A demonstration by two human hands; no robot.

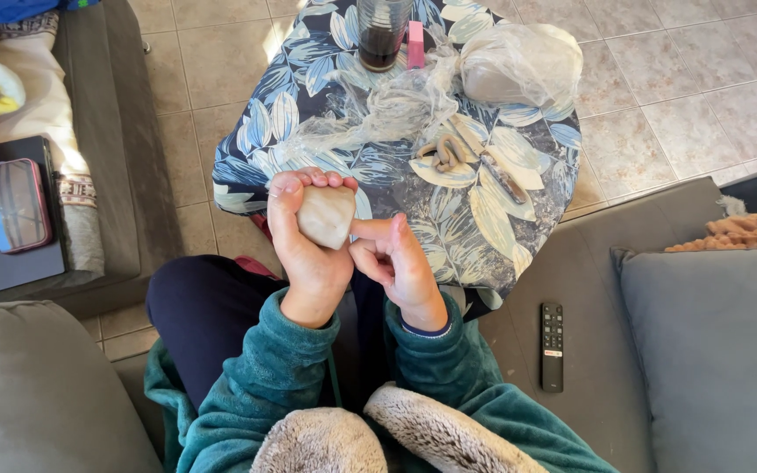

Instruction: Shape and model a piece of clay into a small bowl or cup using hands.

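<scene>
My left hand (pixel 301 250) is wrapped around a pale beige lump of clay (pixel 326 215), holding it up above my lap at the near edge of the small table. The index finger of my right hand (pixel 396 261) presses against the lump's right side while its other fingers stay curled. Both arms wear teal fleece sleeves. On the table beyond lie small grey clay pieces (pixel 449 153) and a clay-smeared stick tool (pixel 503 175).
The table has a blue leaf-print cloth (pixel 308 79). On it sit crumpled clear plastic (pixel 396 109), a bagged grey clay lump (pixel 519 66), a dark jar (pixel 383 33) and a pink block (pixel 415 44). A black remote (pixel 552 346) lies on the grey sofa; a phone (pixel 15 204) rests at left.
</scene>
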